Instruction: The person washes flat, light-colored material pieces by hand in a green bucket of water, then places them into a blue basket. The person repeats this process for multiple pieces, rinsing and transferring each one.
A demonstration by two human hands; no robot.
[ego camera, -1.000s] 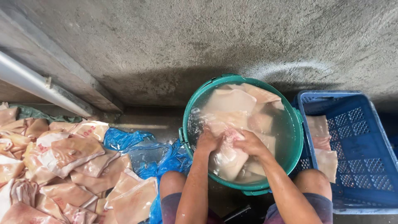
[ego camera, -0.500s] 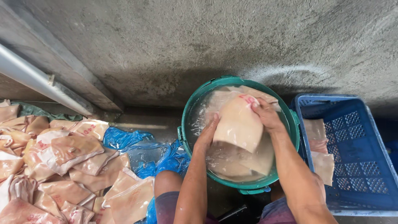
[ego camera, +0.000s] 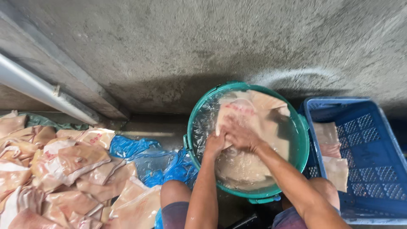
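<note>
Green tub [ego camera: 193,127] rim rings both hands, crate [ego camera: 373,169] just beside.

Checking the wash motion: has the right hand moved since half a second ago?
Yes. The right hand came down from the green tub's far rim toward its middle.

Blue plastic crate [ego camera: 373,169] with perforated walls, at the right edge of the floor; several pale pink skin pieces [ego camera: 333,157] lie along its left wall. Heap of similar pinkish slabs [ego camera: 63,169], some with red marks, at the lower left corner. Crumpled blue plastic sheet [ego camera: 144,159] beside the heap. Grey pipe [ego camera: 38,91] running diagonally at upper left, along a concrete wall [ego camera: 203,46].
</note>
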